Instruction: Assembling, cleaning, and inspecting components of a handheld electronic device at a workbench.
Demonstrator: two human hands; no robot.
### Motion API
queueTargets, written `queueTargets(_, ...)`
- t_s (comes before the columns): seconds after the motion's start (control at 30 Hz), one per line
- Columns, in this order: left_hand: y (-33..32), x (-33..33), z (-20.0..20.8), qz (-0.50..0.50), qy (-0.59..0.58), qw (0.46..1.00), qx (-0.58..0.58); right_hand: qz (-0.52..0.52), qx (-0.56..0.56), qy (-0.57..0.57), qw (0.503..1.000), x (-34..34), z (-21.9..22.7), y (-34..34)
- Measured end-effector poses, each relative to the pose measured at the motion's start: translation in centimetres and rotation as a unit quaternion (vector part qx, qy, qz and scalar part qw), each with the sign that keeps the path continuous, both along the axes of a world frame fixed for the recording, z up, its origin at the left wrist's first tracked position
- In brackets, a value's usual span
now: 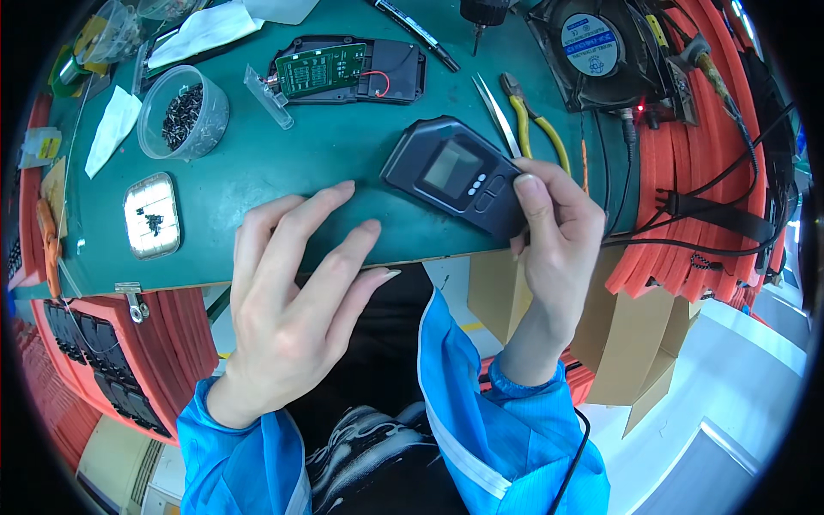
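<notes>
A black handheld device [452, 176] with a small grey screen and several buttons is gripped at its lower right end by my right hand [558, 232]. Its thumb lies on the front beside the buttons; the other fingers are mostly hidden behind the case. My left hand [296, 292] hovers over the table's near edge, fingers spread and nothing in them. Beyond it lies an opened black housing [402, 70] with a green circuit board [322, 70] and a red wire. A clear plastic piece [269, 99] rests against the board's left end.
A round tub of screws [183, 112] and a metal dish [152, 216] with small black screws stand left on the green table [343, 137]. Tweezers [498, 116], yellow-handled pliers [539, 124] and a fan [592, 47] lie right. A soldering iron [717, 81] and cables hang beside red foam.
</notes>
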State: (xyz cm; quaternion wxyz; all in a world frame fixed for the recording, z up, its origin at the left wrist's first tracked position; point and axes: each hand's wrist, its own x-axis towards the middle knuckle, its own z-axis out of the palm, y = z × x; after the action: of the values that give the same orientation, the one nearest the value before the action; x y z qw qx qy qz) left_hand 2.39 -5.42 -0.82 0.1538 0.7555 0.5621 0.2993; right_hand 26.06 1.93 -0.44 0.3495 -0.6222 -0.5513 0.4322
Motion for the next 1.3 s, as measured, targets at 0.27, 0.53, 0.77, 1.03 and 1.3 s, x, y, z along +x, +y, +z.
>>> queueTargets(0.27, 4.2, 2.1, 0.2, 0.024, -0.083, 0.994, 0.063, 0.029, 0.007, 0.014, 0.999, -0.2, 0.5, 0.1)
queueTargets(0.53, 7.0, 3.6, 0.4, -0.058, 0.041, 0.992, 0.101, -0.001, -0.016, 0.057, 0.998, 0.2, 0.5, 0.4)
queueTargets(0.77, 6.8, 4.4, 0.5, -0.044, 0.052, 0.990, 0.119, 0.024, 0.010, 0.075, 0.997, 0.0, 0.1, 0.2)
queueTargets(1.03, 7.0, 4.7, 0.5, -0.045, 0.059, 0.988, 0.136, 0.017, -0.045, 0.061, 0.997, 0.4, 0.1, 0.8)
queueTargets(1.3, 6.8, 4.8, 0.8, -0.036, 0.062, 0.991, 0.114, 0.028, 0.009, 0.076, 0.997, 0.1, -0.3, 0.5)
